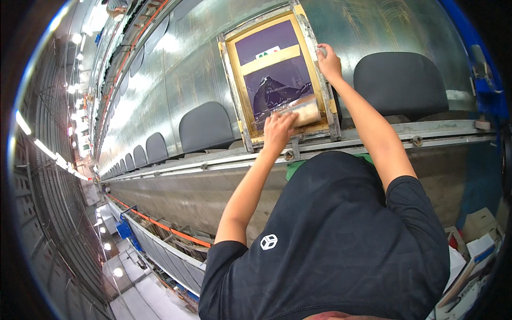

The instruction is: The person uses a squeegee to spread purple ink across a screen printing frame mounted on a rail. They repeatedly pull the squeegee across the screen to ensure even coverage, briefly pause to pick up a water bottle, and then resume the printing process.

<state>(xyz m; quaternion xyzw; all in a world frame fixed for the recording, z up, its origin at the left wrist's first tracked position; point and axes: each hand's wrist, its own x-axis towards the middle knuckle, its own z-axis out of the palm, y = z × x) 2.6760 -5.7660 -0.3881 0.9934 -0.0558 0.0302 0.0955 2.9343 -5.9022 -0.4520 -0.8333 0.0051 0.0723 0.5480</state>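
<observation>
A screen-printing frame lies on the long metal table in front of me, its mesh dark purple inside a yellow taped border. A strip of yellowish tape crosses the mesh. My left hand is closed on a squeegee with a pale wooden-looking body, tilted over the near end of the mesh. Glossy dark ink is smeared just beyond the squeegee. My right hand curls its fingers round the frame's right side, near the far half. The squeegee's blade edge is hidden.
Dark grey rounded panels lie in a row along the metal table, on both sides of the frame. A metal rail with bolts runs along the near edge. Boxes stand at the lower right, and another line with an orange strip runs behind me at left.
</observation>
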